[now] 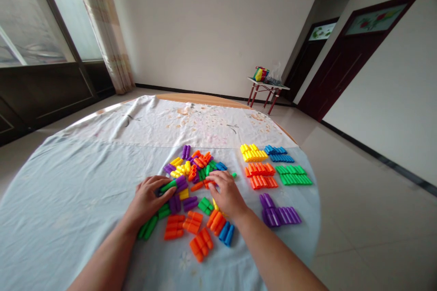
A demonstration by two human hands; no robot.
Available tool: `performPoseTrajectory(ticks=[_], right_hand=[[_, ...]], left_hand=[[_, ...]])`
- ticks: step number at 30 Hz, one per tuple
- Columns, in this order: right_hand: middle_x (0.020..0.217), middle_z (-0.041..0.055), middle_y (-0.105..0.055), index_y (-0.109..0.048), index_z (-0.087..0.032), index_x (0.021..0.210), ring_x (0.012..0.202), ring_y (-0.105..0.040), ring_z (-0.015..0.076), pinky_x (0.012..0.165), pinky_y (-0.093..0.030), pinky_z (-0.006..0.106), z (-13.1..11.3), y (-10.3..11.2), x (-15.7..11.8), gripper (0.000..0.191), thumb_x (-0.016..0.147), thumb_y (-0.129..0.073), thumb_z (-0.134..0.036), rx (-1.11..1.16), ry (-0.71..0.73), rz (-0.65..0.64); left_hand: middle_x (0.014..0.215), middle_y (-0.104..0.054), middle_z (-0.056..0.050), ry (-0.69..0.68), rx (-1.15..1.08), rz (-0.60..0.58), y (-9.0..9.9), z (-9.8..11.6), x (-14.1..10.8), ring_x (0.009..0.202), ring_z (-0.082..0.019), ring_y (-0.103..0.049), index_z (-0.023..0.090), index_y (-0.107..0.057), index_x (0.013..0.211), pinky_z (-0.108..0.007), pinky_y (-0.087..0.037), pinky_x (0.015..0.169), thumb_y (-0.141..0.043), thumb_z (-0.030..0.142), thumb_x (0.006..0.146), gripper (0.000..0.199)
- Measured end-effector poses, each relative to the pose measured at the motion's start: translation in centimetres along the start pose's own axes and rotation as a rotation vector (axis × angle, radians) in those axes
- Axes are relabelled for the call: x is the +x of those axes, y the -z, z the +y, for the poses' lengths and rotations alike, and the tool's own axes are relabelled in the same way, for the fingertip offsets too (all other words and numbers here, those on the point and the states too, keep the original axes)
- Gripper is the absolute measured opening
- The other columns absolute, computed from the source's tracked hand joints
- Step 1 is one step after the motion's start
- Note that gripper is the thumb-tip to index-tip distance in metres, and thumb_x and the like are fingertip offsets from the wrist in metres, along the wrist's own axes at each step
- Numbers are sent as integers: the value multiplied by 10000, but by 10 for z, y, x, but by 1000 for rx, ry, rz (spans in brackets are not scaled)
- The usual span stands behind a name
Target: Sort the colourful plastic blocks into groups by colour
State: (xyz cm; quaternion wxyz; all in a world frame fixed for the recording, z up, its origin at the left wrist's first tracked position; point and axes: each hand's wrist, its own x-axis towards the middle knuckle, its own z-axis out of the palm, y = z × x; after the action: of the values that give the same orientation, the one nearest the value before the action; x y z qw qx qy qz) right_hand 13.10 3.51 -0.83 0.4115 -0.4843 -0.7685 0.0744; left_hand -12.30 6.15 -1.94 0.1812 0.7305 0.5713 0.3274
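mixed plastic tubes (188, 166) are lying between and just beyond both hands. the left hand (150, 195) is holding a green tube (168, 186) between thumb and fingers; the right hand (226, 191) is curving half open over an orange tube (197, 186), its grip unclear.

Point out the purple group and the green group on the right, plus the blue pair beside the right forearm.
Purple group (280, 215): head view, middle of its long row.
Green group (294, 179): head view, its nearer row.
Blue pair (224, 232): head view, its left piece.
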Motion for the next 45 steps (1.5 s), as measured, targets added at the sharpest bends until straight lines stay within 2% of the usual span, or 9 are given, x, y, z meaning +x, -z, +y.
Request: performPoseTrajectory(ticks=[9,17,23,26,30,32,34,39,45], right_hand=[[1217,59,-596,-509,-233,1268,1152,-501,202,1006,-393,391,-18,-21,9,463,814,-577,-173,101,143,-117],[995,35,-674,-609,-241,1096,982,-579,203,904,-413,369,-19,-30,9,299,811,-612,-150,64,63,-133],[924,25,-675,-621,-229,988,918,-582,209,871,-407,366,-11,-22,10,216,791,-648,-144,39,16,-102],[925,32,-666,-611,-217,978,920,-570,215,864,-410,372,1,-14,8,212,786,-638,-130,28,-41,-23],[923,32,-644,-615,-214,953,927,-554,210,869,-411,369,10,-1,4,223,766,-624,-93,5,-65,19],[933,28,-632,-625,-222,942,940,-548,204,886,-404,369,10,5,2,231,753,-630,-89,0,-44,-2],[962,28,-622,-634,-228,949,969,-542,202,914,-391,374,9,8,0,238,737,-665,-126,14,-8,-51],[1068,51,-611,-640,-226,1016,1060,-516,214,973,-363,392,9,8,-4,313,714,-715,-261,63,4,-124],[1104,33,-640,-618,-235,1108,1065,-513,207,976,-353,386,11,4,-4,397,724,-707,-191,67,16,-190]], left_hand=[[1020,-678,-48,-189,39,-64,-8,3,-2,988,-226,-568,307,-694,999,-404,-428,913,-530,574,745,404],[1001,-678,-39,-154,40,-85,-11,0,-1,984,-228,-568,316,-689,1001,-400,-403,935,-550,561,737,386],[987,-685,-30,-110,3,-119,-9,-1,2,979,-220,-572,298,-688,978,-378,-403,931,-546,554,742,376],[986,-685,-44,-91,-4,-101,-9,1,2,976,-220,-577,275,-687,980,-371,-421,918,-521,578,745,417],[1004,-683,-45,-93,14,-85,-10,7,1,1007,-245,-570,294,-702,956,-407,-411,947,-608,619,649,457],[1024,-679,-43,-93,-15,-88,-9,9,0,1023,-243,-567,297,-698,975,-400,-417,948,-613,613,648,462],[1050,-674,-46,-63,-71,-64,-7,8,0,1027,-226,-570,279,-685,1006,-369,-430,934,-543,590,723,443],[958,-701,-64,35,-68,111,-3,-7,2,926,-214,-610,223,-696,944,-320,-457,868,-457,568,778,452],[946,-702,-78,102,-30,145,-1,-18,4,899,-225,-621,195,-690,936,-318,-460,851,-458,549,770,454]])
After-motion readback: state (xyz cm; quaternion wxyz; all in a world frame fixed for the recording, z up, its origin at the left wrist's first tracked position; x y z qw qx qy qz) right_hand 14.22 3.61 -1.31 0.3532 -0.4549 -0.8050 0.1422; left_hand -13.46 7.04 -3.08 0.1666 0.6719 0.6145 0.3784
